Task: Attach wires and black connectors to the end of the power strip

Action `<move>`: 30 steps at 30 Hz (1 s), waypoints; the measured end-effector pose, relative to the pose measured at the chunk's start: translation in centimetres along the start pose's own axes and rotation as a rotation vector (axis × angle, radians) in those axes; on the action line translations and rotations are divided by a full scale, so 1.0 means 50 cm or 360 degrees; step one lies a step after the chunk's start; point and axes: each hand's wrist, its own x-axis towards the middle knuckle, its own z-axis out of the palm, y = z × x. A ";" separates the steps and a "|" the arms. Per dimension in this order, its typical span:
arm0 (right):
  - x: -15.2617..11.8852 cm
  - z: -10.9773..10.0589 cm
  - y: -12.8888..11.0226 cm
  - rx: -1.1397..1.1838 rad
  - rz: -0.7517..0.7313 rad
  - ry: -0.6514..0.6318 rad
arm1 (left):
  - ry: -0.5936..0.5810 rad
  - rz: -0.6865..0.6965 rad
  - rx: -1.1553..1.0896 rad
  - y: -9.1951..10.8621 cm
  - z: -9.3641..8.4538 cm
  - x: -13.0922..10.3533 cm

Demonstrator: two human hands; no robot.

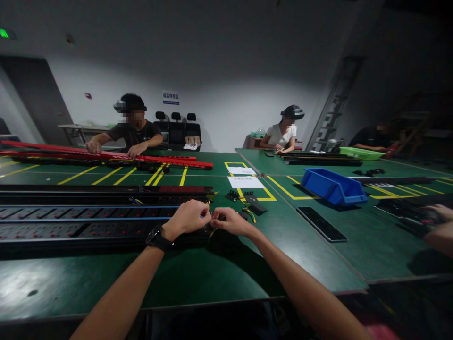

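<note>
The green table (191,283) bears everything. Taking the hands as the dial's centre, the long black rails (92,232) stretch towards nine o'clock, the blue bin (320,187) stands near two. The left hand (187,218) and right hand (230,221) meet at the rails' end, fingers curled; what they pinch, I cannot tell. The rails look mostly assembled, their end seemingly unfinished: dark brackets (261,208) and yellow wires (252,216) lie loose towards two.

- Left hand (188,217): at right end of strips (116,230).
- Right hand (230,222): just beside left hand.
- Phone (322,224): on counter (283,255), near blue bin (323,190).
</note>
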 end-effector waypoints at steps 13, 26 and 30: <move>0.014 0.010 -0.006 -0.0071 0.0032 -0.0117 | -0.0009 0.0030 0.0058 -0.002 0.007 0.001; -0.049 -0.219 0.079 -0.0390 0.0566 0.1393 | -0.0227 0.0117 0.0010 0.025 0.015 -0.006; -0.061 -0.211 0.085 -0.0943 0.0884 0.1182 | -0.0228 0.0117 0.0069 0.035 0.018 -0.006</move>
